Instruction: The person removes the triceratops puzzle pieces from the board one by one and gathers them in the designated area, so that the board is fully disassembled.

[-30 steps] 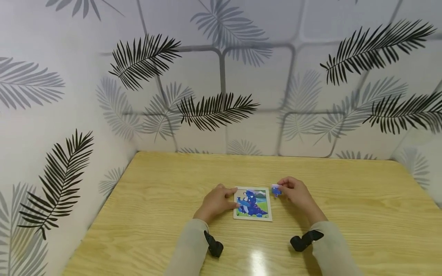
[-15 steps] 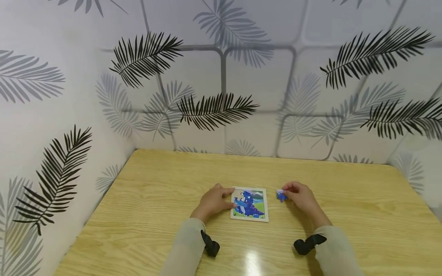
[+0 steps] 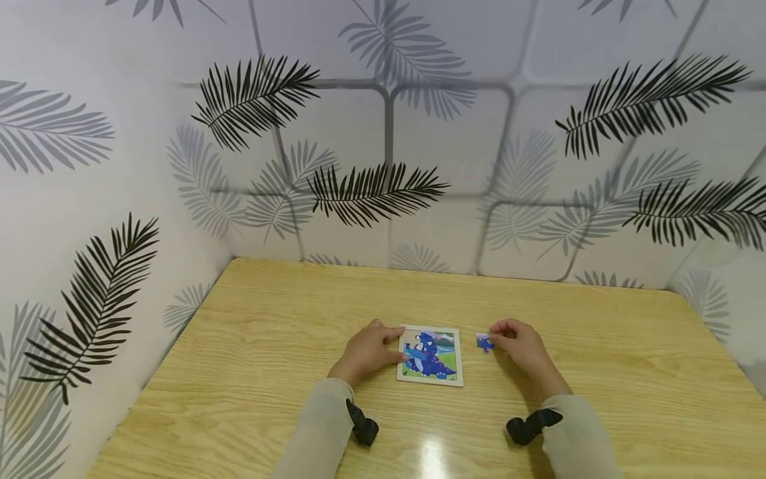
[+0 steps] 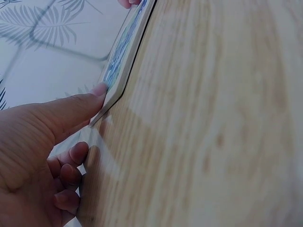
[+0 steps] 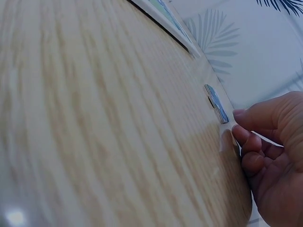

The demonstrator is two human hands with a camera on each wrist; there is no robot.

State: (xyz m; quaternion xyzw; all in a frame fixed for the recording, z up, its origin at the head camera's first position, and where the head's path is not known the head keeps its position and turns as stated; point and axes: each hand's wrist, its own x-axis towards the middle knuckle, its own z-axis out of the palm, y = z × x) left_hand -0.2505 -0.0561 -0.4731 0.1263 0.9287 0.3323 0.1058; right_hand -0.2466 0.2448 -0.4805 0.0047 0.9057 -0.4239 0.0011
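A square puzzle board (image 3: 429,382) with a pale frame lies on the table, showing a blue dinosaur. Its picture has a bare, pale gap at the upper left. My left hand (image 3: 366,352) rests on the board's left side, thumb and index finger stretched out. In the left wrist view, the thumb (image 4: 80,111) presses on a corner of the frame, while the other fingers curl below. To the right of the board, my right hand (image 3: 523,346) holds a small blue puzzle piece (image 3: 483,343) by its right edge with the fingertips. The right wrist view shows this puzzle piece (image 5: 217,105) edge-on, close to the tabletop.
The wooden table (image 3: 287,299) reaches back to a patterned wall (image 3: 443,140) with leaf prints. Each forearm wears a black wrist camera, the left camera (image 3: 362,426) and the right camera (image 3: 529,426). A bright reflection shows on the table near the front.
My right hand has moved slightly right, away from the board, with the puzzle piece. The piece has turned a little and more of it shows. The left hand stays on the board.
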